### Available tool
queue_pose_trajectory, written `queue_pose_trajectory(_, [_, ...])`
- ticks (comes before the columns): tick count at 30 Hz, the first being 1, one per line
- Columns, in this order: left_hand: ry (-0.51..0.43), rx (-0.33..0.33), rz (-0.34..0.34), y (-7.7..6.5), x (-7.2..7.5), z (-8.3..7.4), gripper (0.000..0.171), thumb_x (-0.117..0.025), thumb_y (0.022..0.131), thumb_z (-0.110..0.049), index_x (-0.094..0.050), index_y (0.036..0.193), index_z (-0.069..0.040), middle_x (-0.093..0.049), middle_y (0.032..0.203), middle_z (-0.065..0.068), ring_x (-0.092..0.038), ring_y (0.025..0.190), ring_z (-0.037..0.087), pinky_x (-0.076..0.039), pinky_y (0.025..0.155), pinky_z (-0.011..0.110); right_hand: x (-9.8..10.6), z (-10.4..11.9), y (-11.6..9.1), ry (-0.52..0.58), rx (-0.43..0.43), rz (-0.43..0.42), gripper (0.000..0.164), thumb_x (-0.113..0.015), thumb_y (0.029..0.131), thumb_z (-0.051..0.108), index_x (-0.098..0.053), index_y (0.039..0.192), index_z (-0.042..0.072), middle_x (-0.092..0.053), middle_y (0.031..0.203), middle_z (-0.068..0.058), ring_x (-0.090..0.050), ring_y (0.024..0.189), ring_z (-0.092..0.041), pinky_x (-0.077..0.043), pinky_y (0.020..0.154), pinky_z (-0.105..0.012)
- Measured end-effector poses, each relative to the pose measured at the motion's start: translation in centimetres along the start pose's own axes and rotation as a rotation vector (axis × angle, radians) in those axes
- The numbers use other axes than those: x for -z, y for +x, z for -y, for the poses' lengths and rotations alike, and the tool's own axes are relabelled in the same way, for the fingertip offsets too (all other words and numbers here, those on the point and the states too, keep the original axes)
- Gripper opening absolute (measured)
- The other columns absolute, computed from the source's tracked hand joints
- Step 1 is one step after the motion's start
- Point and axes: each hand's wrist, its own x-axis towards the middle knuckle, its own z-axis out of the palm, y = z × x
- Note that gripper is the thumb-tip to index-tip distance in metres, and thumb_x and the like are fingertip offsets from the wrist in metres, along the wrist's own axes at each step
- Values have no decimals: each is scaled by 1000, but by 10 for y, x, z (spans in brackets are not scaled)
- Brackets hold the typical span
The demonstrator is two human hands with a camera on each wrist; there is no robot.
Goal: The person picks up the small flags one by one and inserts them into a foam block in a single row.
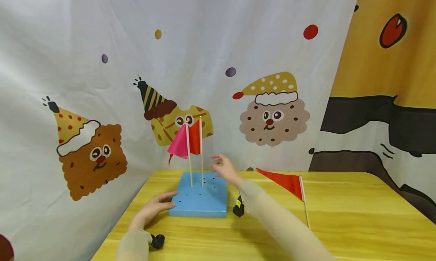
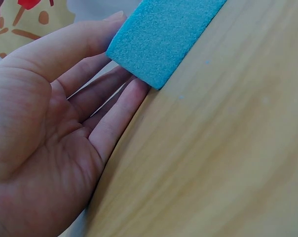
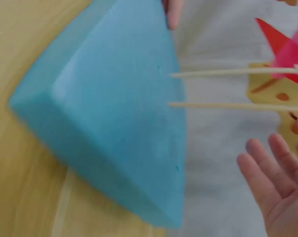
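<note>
A light blue foam block (image 1: 197, 204) with small holes lies on the table, and two flags on thin sticks stand upright in it. The pink flag (image 1: 179, 141) is on the left stick, and the red flag (image 1: 195, 138) on the right one. My left hand (image 1: 153, 208) rests against the block's left side, its fingers fairly straight along the edge. In the left wrist view its fingertips touch the foam corner (image 2: 149, 54). Just right of the sticks, my right hand (image 1: 225, 168) hovers above the block's back part, fingers spread loosely and holding nothing.
Another red flag (image 1: 289, 183) on a stick lies on the wooden table (image 1: 357, 208) at the right, beyond my right forearm. Behind the table hangs a white cloth (image 1: 204, 64) printed with cartoon biscuits. A black wrist device (image 1: 239, 207) shows under the right sleeve.
</note>
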Motion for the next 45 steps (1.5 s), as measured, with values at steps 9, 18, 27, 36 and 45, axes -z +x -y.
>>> queue_pose_trajectory(9, [-1, 22, -3, -2, 1, 3, 58, -64, 95, -24, -44, 146, -5, -36, 150, 22, -36, 134, 42, -34, 106, 53, 86, -14, -51, 78, -91, -64, 27, -60, 97, 15, -61, 118, -1, -67, 98, -21, -69, 83, -35, -57, 72, -47])
queue_pose_trajectory(18, [26, 30, -32, -13, 13, 1, 59, -64, 96, -24, -42, 146, -1, -34, 150, 25, -37, 133, 43, -34, 106, 55, 163, -26, -104, -23, -190, -166, 30, -63, 95, 13, -61, 112, -12, -69, 89, -11, -67, 80, -39, -58, 69, -45])
queue_pose_trajectory(27, [28, 47, -47, -11, 14, 0, 61, -65, 95, -25, -43, 146, -3, -35, 150, 24, -37, 133, 41, -33, 107, 54, 231, -63, -140, -162, -369, -216, 41, -69, 91, 24, -64, 112, -11, -70, 93, -19, -69, 76, -32, -59, 67, -40])
queue_pose_trajectory(36, [29, 32, -27, 1, 10, -3, 61, -65, 94, -25, -42, 147, -3, -34, 150, 24, -35, 134, 42, -30, 109, 55, 255, -76, -171, -157, -539, -154, 30, -69, 88, 17, -67, 101, -11, -67, 71, -8, -63, 57, -17, -55, 56, -32])
queue_pose_trajectory(45, [25, 47, -2, 4, 0, -1, 61, -64, 95, -26, -41, 148, -5, -33, 152, 22, -31, 137, 42, -28, 109, 56, 254, -81, -187, -280, -632, -119, 24, -77, 81, 22, -66, 76, 2, -62, 65, -5, -57, 55, -17, -53, 52, -31])
